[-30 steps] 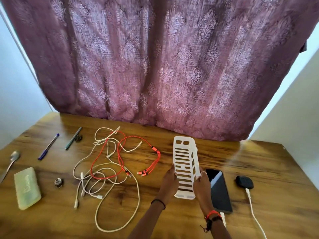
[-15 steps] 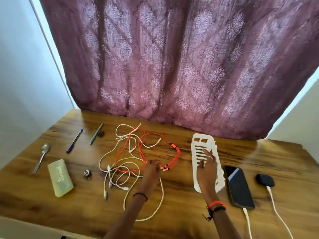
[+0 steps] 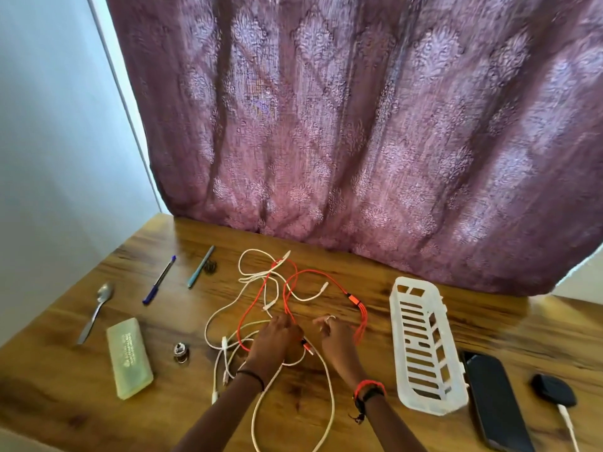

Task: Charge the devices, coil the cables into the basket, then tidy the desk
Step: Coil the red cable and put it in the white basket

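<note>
Both hands are down in the cable tangle at the middle of the desk [image 3: 98,402]. My left hand [image 3: 277,337] has its fingers curled round the orange cable [image 3: 354,300], gripping it where it runs past my fingertips. My right hand [image 3: 336,340] sits just beside it at 3 o'clock with the fingers bent over the orange strands; it's too blurred to tell whether it holds anything. An orange plug lies between the two hands. The white cables [image 3: 224,344] are looped through the orange one, spreading out toward 12 o'clock and trailing back toward 6 past my wrists. The white basket [image 3: 398,353] lies flat at 3 o'clock of my right hand, apart from the tangle, with no cable in it. The phone [image 3: 496,399] lies just beside the basket at 4 o'clock; beyond it is a black case [image 3: 553,389] with a white lead [image 3: 566,422] plugged in. At 10 to 11 o'clock lie a blue pen [image 3: 160,280] and a teal pen [image 3: 200,267]; at 9 o'clock are a spoon [image 3: 96,311], a pale green case [image 3: 129,360] and a small metal piece [image 3: 180,352]. A purple curtain [image 3: 359,125] hangs at 12 o'clock.
</note>
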Motion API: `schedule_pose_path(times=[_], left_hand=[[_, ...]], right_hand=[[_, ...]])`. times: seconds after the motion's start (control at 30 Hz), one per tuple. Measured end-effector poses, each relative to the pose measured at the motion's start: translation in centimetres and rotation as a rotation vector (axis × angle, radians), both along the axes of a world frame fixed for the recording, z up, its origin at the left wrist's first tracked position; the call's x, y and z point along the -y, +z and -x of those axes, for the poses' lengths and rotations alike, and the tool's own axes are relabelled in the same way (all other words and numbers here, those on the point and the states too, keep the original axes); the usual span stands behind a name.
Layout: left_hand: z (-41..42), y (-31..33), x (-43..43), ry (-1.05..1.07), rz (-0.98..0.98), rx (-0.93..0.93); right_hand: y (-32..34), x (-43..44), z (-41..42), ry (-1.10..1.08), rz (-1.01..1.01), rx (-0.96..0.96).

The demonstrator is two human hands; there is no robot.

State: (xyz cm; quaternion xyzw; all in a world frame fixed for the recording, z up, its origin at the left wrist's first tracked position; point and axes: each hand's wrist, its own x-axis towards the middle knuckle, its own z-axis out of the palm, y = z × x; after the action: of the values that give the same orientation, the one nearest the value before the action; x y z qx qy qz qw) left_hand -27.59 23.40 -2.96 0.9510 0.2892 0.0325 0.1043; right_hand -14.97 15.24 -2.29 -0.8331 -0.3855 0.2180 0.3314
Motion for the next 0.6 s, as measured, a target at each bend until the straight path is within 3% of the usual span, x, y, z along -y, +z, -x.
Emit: schedule_pose_path(times=[0.27,0.6], left_hand=[[-1.0,-0.1,-2.9,-0.159,-0.132,-0.197],[-0.9,5.0,-5.2,-0.121,0.014,0.227]], right_hand=[[-0.6,-2.1,-1.8,0.062,0.085,-0.061],[1.8,-5.0,-3.7,0.194,-0.102,-0.202]])
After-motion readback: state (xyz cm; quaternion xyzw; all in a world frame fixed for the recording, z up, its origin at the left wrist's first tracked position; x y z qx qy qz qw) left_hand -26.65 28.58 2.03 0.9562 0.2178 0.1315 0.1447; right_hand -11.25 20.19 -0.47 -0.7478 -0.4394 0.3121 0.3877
